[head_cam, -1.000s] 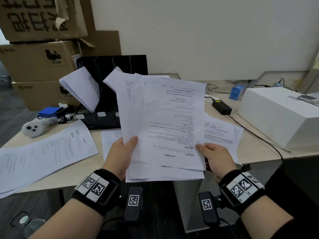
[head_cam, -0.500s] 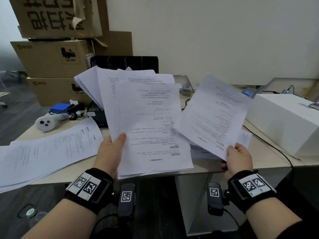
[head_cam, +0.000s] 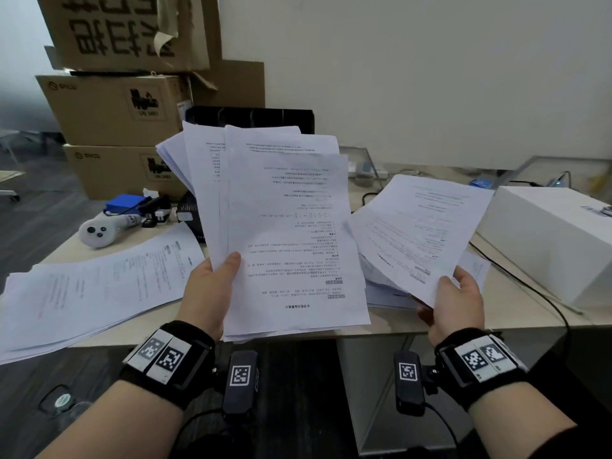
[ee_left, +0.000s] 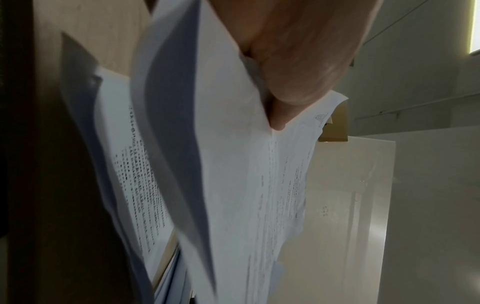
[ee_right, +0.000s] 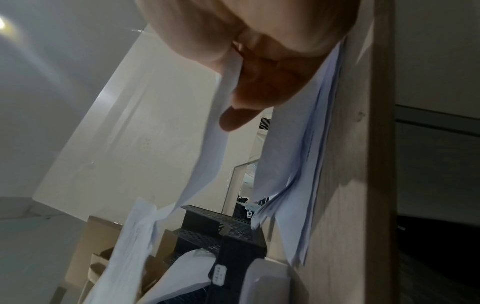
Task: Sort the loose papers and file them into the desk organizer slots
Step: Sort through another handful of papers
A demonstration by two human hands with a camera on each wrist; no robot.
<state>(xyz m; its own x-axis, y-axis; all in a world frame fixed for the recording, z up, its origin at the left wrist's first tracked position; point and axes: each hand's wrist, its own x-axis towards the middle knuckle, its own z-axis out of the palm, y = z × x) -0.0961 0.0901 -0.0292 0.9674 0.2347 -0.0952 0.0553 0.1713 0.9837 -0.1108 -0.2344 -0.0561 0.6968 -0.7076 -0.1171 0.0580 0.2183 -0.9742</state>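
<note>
Head view — right hand (head_cam: pixel 455 303) has lowered its sheet (head_cam: pixel 417 233) toward desk (head_cam: pixel 516 313).

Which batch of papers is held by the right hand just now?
The single sheet, pinched at its near corner by the right hand. The left hand holds the fanned stack; the other piles lie on the desk.

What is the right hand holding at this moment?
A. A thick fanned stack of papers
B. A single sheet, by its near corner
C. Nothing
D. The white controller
B: the right hand pinches one single sheet at its near corner, while the left hand holds the fanned stack.
</note>
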